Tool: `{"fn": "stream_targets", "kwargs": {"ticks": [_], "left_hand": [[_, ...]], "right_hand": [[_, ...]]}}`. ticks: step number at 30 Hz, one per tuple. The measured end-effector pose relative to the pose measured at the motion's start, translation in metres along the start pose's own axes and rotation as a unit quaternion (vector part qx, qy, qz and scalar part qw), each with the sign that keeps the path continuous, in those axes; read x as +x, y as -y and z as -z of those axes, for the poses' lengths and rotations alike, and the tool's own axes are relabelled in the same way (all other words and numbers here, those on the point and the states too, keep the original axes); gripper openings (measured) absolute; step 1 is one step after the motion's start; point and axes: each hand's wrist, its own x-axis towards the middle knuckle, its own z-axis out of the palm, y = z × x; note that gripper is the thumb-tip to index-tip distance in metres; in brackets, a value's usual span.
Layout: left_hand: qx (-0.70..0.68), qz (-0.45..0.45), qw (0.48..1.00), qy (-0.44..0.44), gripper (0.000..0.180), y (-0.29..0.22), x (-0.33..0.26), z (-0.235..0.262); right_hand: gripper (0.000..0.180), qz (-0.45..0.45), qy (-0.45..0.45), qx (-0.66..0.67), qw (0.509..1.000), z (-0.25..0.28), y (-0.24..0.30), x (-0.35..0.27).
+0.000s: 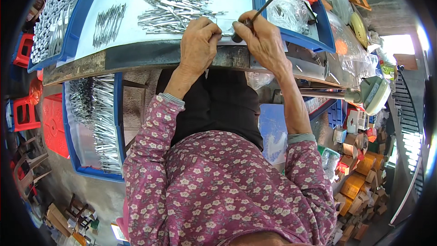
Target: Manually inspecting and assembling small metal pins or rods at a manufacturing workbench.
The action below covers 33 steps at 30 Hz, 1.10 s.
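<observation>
Brown wooden bench point(86, 67): below the grip. Loose heap of slim silver metal pieces point(175, 11): beyond the grip; aligned batch of similar pieces point(109, 25): left of it. Left hand point(198, 45): fingertips drawn together, contents indeterminable. Right hand point(263, 40): closed around a dark slender-shafted tool point(267, 4). Caution: a loose hold could let the tool slip into the nearby left fingertips. Count: one heap, one batch, one tool; individual pieces overlap, uncountable

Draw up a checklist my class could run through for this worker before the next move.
1. Dark rod-like tool held in right hand: ok.
2. Left hand gripping a piece: cannot tell, too hidden.
3. Heaped metal pieces lying parallel: not ok, many cross.
4. Smaller metal group separate from the heap: ok, visible gap between.
5. Sleeve cuffs off the table edge: ok.
</observation>
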Motion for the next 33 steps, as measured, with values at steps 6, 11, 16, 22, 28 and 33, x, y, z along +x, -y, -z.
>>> {"fn": "stream_targets", "kwargs": {"ticks": [6,11,16,22,28,33], "left_hand": [[-0.01,-0.005,1.0,-0.014,0.004,-0.002,0.002,0.001],[0.006,-0.006,1.0,-0.006,0.006,0.002,-0.001,0.002],[-0.004,-0.004,1.0,0.002,0.005,-0.002,0.0,0.001],[0.019,0.004,1.0,0.003,0.003,-0.005,0.002,0.002],[0.016,-0.01,1.0,0.016,0.003,-0.004,0.003,0.004],[0.027,-0.003,0.997,0.075,0.01,-0.008,0.008,0.008]], "right_hand": [[0.019,0.096,-0.206,0.128,0.965,0.003,0.022,0.005],[0.021,0.015,-0.016,0.005,1.0,-0.011,-0.006,0.004],[0.022,-0.003,-0.1,0.049,0.994,0.016,-0.005,-0.001],[0.024,-0.001,-0.08,0.076,0.994,-0.012,-0.023,-0.015],[0.023,-0.103,-0.134,0.127,0.977,0.009,-0.034,-0.022],[0.023,-0.123,-0.16,0.133,0.97,0.032,-0.048,-0.035]]}}
